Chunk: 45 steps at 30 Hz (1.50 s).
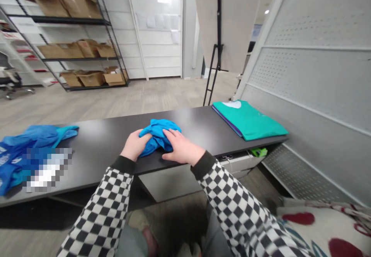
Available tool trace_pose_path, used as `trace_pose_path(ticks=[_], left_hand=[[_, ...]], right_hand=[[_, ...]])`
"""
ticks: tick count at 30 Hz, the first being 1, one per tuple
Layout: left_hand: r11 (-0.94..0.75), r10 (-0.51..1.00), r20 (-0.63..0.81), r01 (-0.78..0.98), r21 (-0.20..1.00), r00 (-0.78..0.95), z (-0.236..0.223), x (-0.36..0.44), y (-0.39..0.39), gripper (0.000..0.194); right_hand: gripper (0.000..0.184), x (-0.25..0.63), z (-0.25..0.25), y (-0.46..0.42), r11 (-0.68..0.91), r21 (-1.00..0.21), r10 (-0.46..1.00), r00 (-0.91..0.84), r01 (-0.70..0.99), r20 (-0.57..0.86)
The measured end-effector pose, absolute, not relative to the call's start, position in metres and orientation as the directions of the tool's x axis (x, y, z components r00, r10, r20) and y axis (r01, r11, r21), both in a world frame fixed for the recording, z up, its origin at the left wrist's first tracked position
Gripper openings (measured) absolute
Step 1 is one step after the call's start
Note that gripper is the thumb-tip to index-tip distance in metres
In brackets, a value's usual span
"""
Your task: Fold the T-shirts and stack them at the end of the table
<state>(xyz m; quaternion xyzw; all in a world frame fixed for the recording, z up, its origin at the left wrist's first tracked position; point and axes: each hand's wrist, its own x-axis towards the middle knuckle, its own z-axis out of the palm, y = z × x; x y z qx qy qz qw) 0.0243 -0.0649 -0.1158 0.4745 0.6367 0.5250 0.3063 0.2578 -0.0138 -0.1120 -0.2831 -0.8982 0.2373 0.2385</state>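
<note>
A bunched-up bright blue garment [162, 125] lies on the dark table near its front edge; its exact kind is hidden by the crumpling. My left hand [136, 145] grips its left side, with the fingers behind the fabric. Against its right side rests my right hand [182, 147], fingers stretched over the cloth and the thumb held apart near the tabletop. To the far left lies a loose heap of blue clothing [37, 137] with white lettering. Folded shirts are stacked at the right end of the table, a teal one [252, 119] on top.
The dark table [113, 133] runs across in front of me. A pixelated pale patch covers part of its left side. Perforated grey panels [313, 56] border the right. Beyond stand a shelf rack with cardboard boxes [92, 77] and a board on a black stand [218, 25].
</note>
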Motion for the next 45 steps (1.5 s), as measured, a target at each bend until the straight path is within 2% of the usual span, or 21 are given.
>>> trace_pose_path(ticks=[1,2,4,6,8,11,13,16,18,20,22,23,24,26,28,32,34,36,39,41,45], left_hand=[[0.002,0.937,0.03,0.089,0.996,-0.349,-0.112,0.027,-0.07,0.039],[0.03,0.957,-0.051,-0.078,0.997,-0.286,-0.108,0.029,-0.074,0.043],[0.151,0.978,-0.184,-0.277,0.949,-0.097,-0.103,0.031,-0.079,0.042],[0.219,0.969,-0.247,-0.373,0.902,-0.027,-0.101,0.025,-0.079,0.035],[0.136,0.961,-0.229,-0.453,0.881,-0.158,-0.1,0.013,-0.074,0.024],[-0.084,0.862,-0.175,-0.474,0.877,-0.476,-0.103,-0.012,-0.064,0.012],[-0.146,0.767,-0.155,-0.404,0.903,-0.623,-0.108,-0.022,-0.059,0.017],[-0.106,0.727,-0.003,-0.116,0.988,-0.687,-0.119,-0.016,-0.056,0.028],[-0.093,0.826,0.172,0.17,0.981,-0.537,-0.126,0.004,-0.058,0.038],[-0.16,0.918,0.298,0.444,0.882,-0.262,-0.132,0.03,-0.061,0.051],[-0.236,0.944,0.328,0.659,0.714,-0.017,-0.137,0.055,-0.066,0.06],[-0.247,0.948,0.315,0.739,0.627,0.049,-0.139,0.065,-0.067,0.061],[-0.24,0.951,0.3,0.796,0.555,0.078,-0.14,0.072,-0.068,0.057],[-0.202,0.958,0.277,0.854,0.48,0.071,-0.139,0.077,-0.069,0.039],[-0.175,0.965,0.256,0.853,0.492,0.051,-0.136,0.072,-0.069,0.023],[-0.099,0.987,0.158,0.836,0.539,0.015,-0.128,0.035,-0.07,0.028],[-0.02,0.98,0.182,0.883,0.468,-0.074,-0.127,0.009,-0.069,0.025],[0.028,0.95,0.273,0.916,0.401,-0.149,-0.127,-0.016,-0.07,0.016],[0.11,0.885,0.39,0.929,0.352,-0.252,-0.127,-0.042,-0.077,0.014],[0.165,0.87,0.386,0.919,0.358,-0.307,-0.127,-0.05,-0.084,0.021],[0.1,0.908,0.327,0.893,0.438,-0.262,-0.13,-0.046,-0.091,0.044]], right_hand=[[0.105,0.257,-0.113,-0.005,0.71,-0.587,0.627,-0.728,0.388,0.278],[0.098,0.256,-0.114,0.001,0.702,-0.623,0.617,-0.73,0.344,0.292],[0.065,0.256,-0.115,0.01,0.664,-0.719,0.607,-0.711,0.208,0.355],[0.035,0.258,-0.113,0.016,0.531,-0.837,0.697,-0.631,0.135,0.34],[0.027,0.263,-0.11,0.022,0.333,-0.939,0.835,-0.49,0.088,0.25],[0.035,0.278,-0.111,0.035,0.15,-0.987,0.939,-0.304,-0.05,0.158],[0.043,0.293,-0.116,0.044,0.14,-0.99,0.938,-0.32,-0.009,0.136],[0.042,0.313,-0.125,0.054,0.247,-0.904,0.925,-0.363,0.349,0.112],[0.04,0.319,-0.128,0.056,0.293,-0.788,0.941,-0.311,0.541,0.136],[0.054,0.32,-0.128,0.055,0.308,-0.741,0.948,-0.258,0.597,0.187],[0.075,0.317,-0.128,0.05,0.356,-0.735,0.932,-0.274,0.576,0.236],[0.077,0.315,-0.127,0.048,0.392,-0.731,0.916,-0.313,0.559,0.252],[0.071,0.314,-0.126,0.045,0.427,-0.723,0.896,-0.361,0.543,0.258],[0.043,0.314,-0.124,0.04,0.464,-0.711,0.871,-0.418,0.528,0.258],[0.025,0.316,-0.121,0.037,0.443,-0.716,0.888,-0.375,0.54,0.267],[0.039,0.324,-0.119,0.039,0.372,-0.757,0.926,-0.158,0.537,0.343],[0.04,0.329,-0.121,0.043,0.343,-0.777,0.928,-0.061,0.528,0.367],[0.039,0.333,-0.124,0.049,0.32,-0.793,0.927,0.001,0.518,0.375],[0.033,0.34,-0.133,0.058,0.327,-0.803,0.929,-0.012,0.498,0.371],[0.028,0.342,-0.141,0.064,0.33,-0.805,0.936,-0.059,0.494,0.347],[0.045,0.334,-0.153,0.067,0.342,-0.773,0.935,-0.113,0.535,0.335]])
